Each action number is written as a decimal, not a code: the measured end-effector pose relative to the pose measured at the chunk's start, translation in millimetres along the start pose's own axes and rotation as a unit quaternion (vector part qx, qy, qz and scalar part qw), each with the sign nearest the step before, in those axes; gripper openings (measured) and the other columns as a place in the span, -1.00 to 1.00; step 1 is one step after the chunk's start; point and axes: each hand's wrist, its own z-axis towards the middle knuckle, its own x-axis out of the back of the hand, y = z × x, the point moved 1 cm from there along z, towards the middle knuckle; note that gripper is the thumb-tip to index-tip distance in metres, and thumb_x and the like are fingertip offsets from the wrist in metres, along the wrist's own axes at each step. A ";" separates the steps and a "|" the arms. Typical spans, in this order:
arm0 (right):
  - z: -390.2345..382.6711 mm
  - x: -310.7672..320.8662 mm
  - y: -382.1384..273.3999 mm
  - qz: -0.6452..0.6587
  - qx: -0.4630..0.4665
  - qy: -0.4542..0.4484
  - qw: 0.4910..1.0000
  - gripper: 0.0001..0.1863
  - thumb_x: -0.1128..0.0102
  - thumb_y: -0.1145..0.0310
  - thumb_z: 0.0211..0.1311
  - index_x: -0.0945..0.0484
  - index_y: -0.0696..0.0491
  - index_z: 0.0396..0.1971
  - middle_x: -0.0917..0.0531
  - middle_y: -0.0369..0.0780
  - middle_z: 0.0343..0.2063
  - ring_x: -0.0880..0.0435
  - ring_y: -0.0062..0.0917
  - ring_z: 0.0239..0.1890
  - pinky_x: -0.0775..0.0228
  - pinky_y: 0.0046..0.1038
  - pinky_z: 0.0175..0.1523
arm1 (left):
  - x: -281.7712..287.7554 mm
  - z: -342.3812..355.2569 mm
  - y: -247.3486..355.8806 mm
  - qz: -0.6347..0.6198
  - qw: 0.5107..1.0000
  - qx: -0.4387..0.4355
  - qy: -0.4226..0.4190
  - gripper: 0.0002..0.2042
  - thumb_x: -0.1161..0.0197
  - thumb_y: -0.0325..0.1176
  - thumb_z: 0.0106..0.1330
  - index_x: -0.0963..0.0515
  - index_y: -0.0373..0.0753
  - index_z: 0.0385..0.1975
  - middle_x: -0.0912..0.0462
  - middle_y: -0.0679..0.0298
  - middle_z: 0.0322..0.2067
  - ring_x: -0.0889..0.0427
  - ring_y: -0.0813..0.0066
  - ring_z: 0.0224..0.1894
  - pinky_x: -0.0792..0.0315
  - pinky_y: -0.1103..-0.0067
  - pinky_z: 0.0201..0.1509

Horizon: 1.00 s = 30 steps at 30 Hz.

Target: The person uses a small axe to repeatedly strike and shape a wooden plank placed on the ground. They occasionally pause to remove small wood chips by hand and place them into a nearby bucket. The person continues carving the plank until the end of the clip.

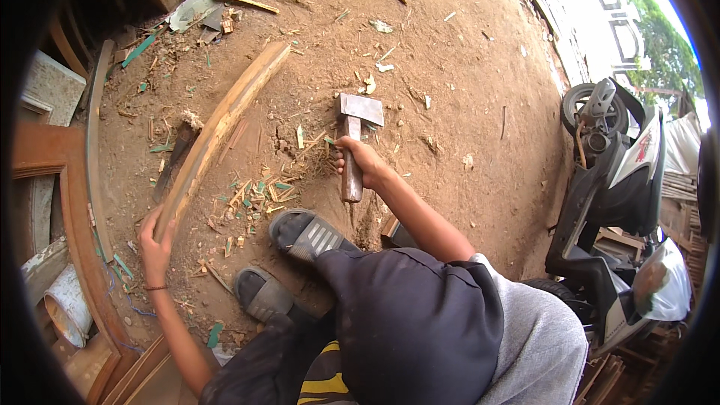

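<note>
My right hand (pixel 364 162) is wrapped round the short wooden handle of a hatchet (pixel 361 109), whose wide metal head points away from me. At the left, my left hand (pixel 155 246) grips the near end of a long, slightly curved wooden beam (pixel 217 121). The beam slants up to the right, with pale, freshly cut wood along its side. Partly behind it is a dark block of wood (pixel 174 159) with a frayed top. Wood chips (pixel 262 193), some green-painted, lie on the dirt between the beam and my feet. The hatchet is apart from the beam.
My sandalled feet (pixel 300 236) stand on the dirt ground close to the chips. Wooden frames (pixel 71 202), a long thin strip (pixel 96 150) and a white bucket (pixel 67 306) line the left side. A scooter (pixel 611 202) is parked at the right. Scraps lie farther off.
</note>
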 end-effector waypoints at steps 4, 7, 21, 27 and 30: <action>-3.0 1.4 -0.3 -0.004 0.010 0.003 1.000 -0.79 -0.25 0.33 0.23 -0.48 0.11 -0.24 -0.53 -0.31 -0.52 -0.55 -0.59 -0.56 -0.53 -0.44 -0.42 | -2.3 -4.0 4.3 0.009 1.000 -0.027 0.012 -0.59 -0.30 -0.25 0.35 -0.55 -0.40 0.09 -0.59 -0.01 0.07 -0.55 0.09 0.15 -0.38 0.31 0.25; -5.7 1.8 -1.0 -0.016 0.015 0.010 1.000 -0.77 -0.25 0.32 0.24 -0.49 0.12 -0.22 -0.54 -0.31 -0.51 -0.55 -0.59 -0.55 -0.53 -0.44 -0.42 | -6.8 -9.5 11.2 0.007 0.999 -0.031 0.028 -0.59 -0.33 -0.26 0.34 -0.55 -0.39 0.09 -0.58 0.00 0.06 -0.55 0.10 0.14 -0.39 0.31 0.24; -3.9 3.8 -1.2 -0.025 0.009 0.024 0.999 -0.75 -0.26 0.32 0.24 -0.48 0.15 -0.20 -0.55 -0.27 -0.48 -0.57 -0.58 -0.53 -0.53 -0.43 -0.42 | -60.4 -57.7 21.8 0.166 0.967 -0.103 0.165 -0.51 -0.48 -0.36 0.12 -0.56 -0.29 0.08 -0.55 0.12 0.03 -0.51 0.09 0.09 -0.35 0.22 0.24; -3.6 6.6 -2.3 -0.036 0.011 0.021 0.999 -0.72 -0.28 0.32 0.22 -0.49 0.17 -0.19 -0.55 -0.27 -0.48 -0.57 -0.56 -0.53 -0.54 -0.43 -0.42 | -49.9 -51.6 19.4 0.170 0.933 -0.076 0.308 -0.72 -0.38 -0.48 0.20 -0.64 -0.27 -0.07 -0.61 0.16 -0.06 -0.55 0.12 0.01 -0.40 0.25 0.14; -5.0 0.5 -2.4 -0.030 0.010 0.026 0.999 -0.80 -0.23 0.30 0.30 -0.44 0.09 -0.25 -0.55 -0.32 -0.54 -0.56 -0.64 -0.59 -0.52 -0.51 -0.49 | -35.7 -35.9 16.9 0.083 0.960 -0.068 0.257 -0.85 -0.26 -0.51 0.32 -0.66 -0.33 -0.16 -0.66 0.14 -0.19 -0.60 0.15 -0.10 -0.45 0.34 0.04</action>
